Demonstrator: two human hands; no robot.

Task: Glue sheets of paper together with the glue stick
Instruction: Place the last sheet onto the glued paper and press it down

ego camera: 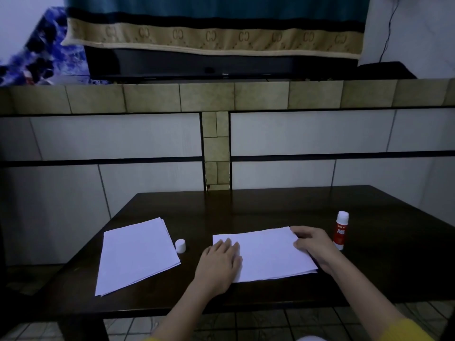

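I am watching the white sheets of paper (268,254) lying flat near the front edge of the dark wooden surface (246,205). My left hand (220,263) is pressing down on their left end, its grip spread flat with straight fingers. My right hand (314,244) is resting at their far right corner, fingers loosely curled on the edge; I cannot tell whether that grip is pinching it. The glue stick (341,230) is standing upright, uncapped, just beyond the right hand. Its white cap (180,246) is sitting between these sheets and a second stack of paper (136,254) lying to the left. A tiled wall (98,136) is rising behind the surface.
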